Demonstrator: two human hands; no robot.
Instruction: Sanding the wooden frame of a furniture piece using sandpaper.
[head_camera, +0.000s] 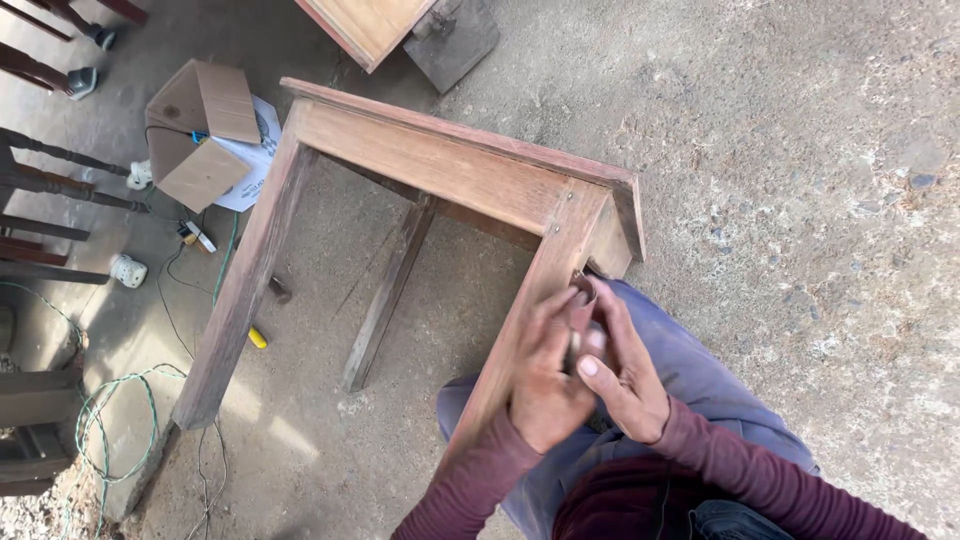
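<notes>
Both of the person's hands meet low in the frame, closed together around a small folded piece of brownish sandpaper (583, 300). The left hand (545, 375) curls its fingers over the sheet from the left; the right hand (622, 372) cups it from the right, thumb pointing back toward the body. The exact grip of each finger is partly hidden where the hands overlap.

The sandpaper touches the near leg (520, 330) of an unfinished reddish-brown wooden table frame (440, 165) lying tipped on its side on the concrete floor (800, 200). That leg's long axis runs diagonally, from the hands up and to the right to the frame's corner, just beyond the fingertips. The left hand lies directly over the leg; the right hand sits just beside it, over the person's blue-trousered knee (680, 360).

Well apart, upper left, sit an open cardboard box (200, 130), green cord (110, 420) and dark turned chair legs (60, 185).
</notes>
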